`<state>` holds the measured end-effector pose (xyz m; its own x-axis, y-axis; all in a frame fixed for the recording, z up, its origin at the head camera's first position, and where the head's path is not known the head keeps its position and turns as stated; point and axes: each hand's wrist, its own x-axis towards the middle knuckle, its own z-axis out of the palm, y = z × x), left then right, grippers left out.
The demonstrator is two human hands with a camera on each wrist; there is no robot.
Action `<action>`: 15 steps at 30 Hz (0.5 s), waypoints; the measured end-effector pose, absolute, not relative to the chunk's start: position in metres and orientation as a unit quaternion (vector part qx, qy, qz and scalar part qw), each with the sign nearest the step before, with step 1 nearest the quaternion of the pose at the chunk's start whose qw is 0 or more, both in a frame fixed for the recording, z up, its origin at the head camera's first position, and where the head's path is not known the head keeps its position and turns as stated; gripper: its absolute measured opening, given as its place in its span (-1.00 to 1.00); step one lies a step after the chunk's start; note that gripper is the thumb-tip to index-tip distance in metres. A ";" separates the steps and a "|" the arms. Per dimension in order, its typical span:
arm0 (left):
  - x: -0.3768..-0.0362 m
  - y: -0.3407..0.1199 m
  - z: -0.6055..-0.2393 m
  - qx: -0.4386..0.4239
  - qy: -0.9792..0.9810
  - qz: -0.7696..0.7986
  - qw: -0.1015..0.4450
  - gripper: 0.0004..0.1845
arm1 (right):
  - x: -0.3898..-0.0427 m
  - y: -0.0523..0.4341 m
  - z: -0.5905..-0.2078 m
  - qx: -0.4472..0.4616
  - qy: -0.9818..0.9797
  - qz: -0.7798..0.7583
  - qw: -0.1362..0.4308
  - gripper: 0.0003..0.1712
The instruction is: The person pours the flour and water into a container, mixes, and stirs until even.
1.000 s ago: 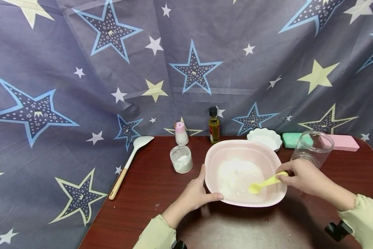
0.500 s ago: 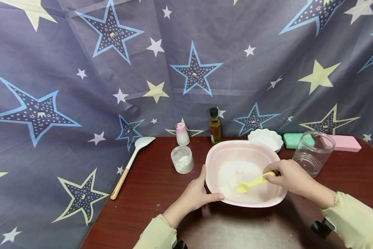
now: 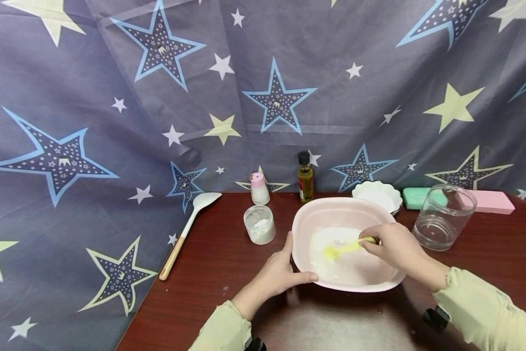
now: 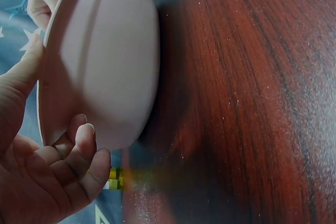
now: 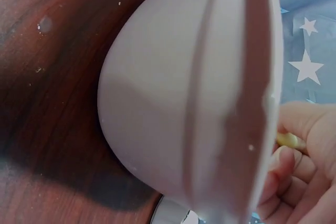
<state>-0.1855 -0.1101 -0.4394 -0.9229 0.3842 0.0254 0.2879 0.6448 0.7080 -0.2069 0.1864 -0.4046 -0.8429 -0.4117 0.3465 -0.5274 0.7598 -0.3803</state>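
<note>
A pale pink basin (image 3: 306, 220) sits on the table with wet-looking white stuff (image 3: 329, 268) and a few small lumps on its bottom. My left hand (image 3: 275, 274) holds the basin's near left side, thumb at the rim. In the left wrist view, that hand's fingers (image 4: 84, 142) curl against the basin's outer wall (image 4: 121, 61). My right hand (image 3: 396, 247) reaches over the right rim and pinches a yellow spoon (image 3: 345, 249) by its handle end. The spoon's bowl is down in the white stuff. The basin wall (image 5: 152, 93) hides most of the spoon in the right wrist view.
Behind the basin stand a jar of white powder (image 3: 260, 228), a pink-capped shaker (image 3: 259, 190), an oil bottle (image 3: 306, 180) and a white scalloped dish (image 3: 379, 192). Rightward are a clear jar (image 3: 440, 224), green (image 3: 414, 197) and pink blocks (image 3: 493, 202). A ladle-like utensil (image 3: 186, 229) lies left.
My right hand has moved left and farther over the basin, sweeping the spoon's bowl left and slightly back through the white stuff. My left hand keeps its hold on the basin.
</note>
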 end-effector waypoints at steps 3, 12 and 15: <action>-0.186 -0.111 -0.440 0.186 0.905 0.378 0.063 0.31 | -0.208 0.184 -0.405 0.237 -0.936 0.228 0.122 -0.98; -0.186 -0.111 -0.440 0.186 0.902 0.384 0.070 0.32 | -0.211 0.189 -0.402 0.198 -0.948 0.214 0.129 -0.97; -0.186 -0.110 -0.439 0.185 0.901 0.385 0.071 0.32 | -0.211 0.195 -0.399 0.188 -0.951 0.212 0.124 -0.96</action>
<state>-0.1860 -0.1105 -0.4395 -0.9214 0.3883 0.0150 0.2794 0.6353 0.7199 -0.2115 0.1952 -0.3994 -0.8986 -0.3047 0.3158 -0.4101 0.8392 -0.3573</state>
